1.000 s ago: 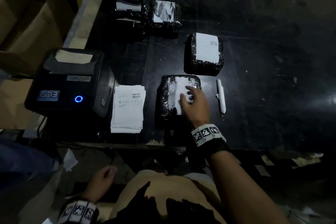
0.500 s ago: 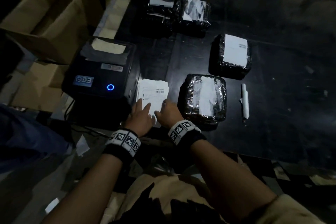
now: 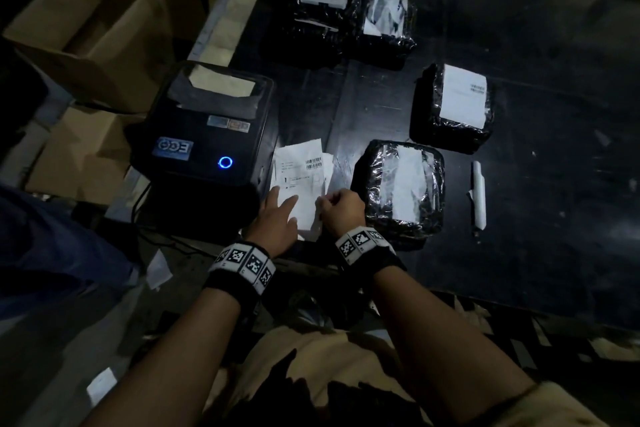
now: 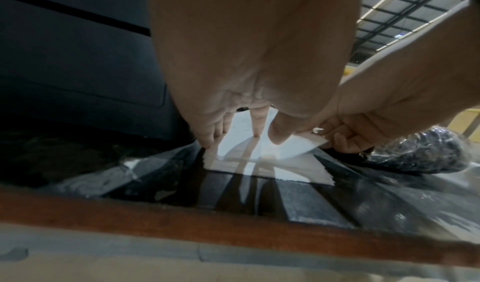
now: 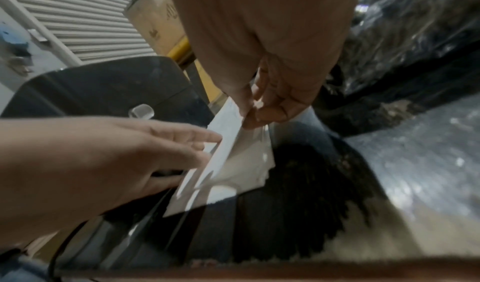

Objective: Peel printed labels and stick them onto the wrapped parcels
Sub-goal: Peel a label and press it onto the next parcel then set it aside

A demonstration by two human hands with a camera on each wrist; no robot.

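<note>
A stack of white printed labels [image 3: 303, 170] lies on the black table between the printer and the nearest parcel. My left hand [image 3: 277, 215] lies flat on the stack's near end, its straight fingers [image 4: 255, 122] pressing the paper down. My right hand [image 3: 341, 210] pinches the near right corner of the top label [image 5: 228, 134] between thumb and fingers and lifts it. The nearest black wrapped parcel [image 3: 403, 187] with a white strip on top sits just right of my right hand.
A black label printer [image 3: 204, 135] with a blue light stands left of the stack. Another labelled parcel [image 3: 453, 107] lies behind, with more parcels [image 3: 346, 10] stacked at the back. A rolled white backing strip [image 3: 478, 194] lies to the right. Cardboard boxes [image 3: 100, 28] stand off the table's left.
My right hand left the nearest parcel and went to the label stack. My left hand came up from below the table onto the stack. The top label's corner is now lifted.
</note>
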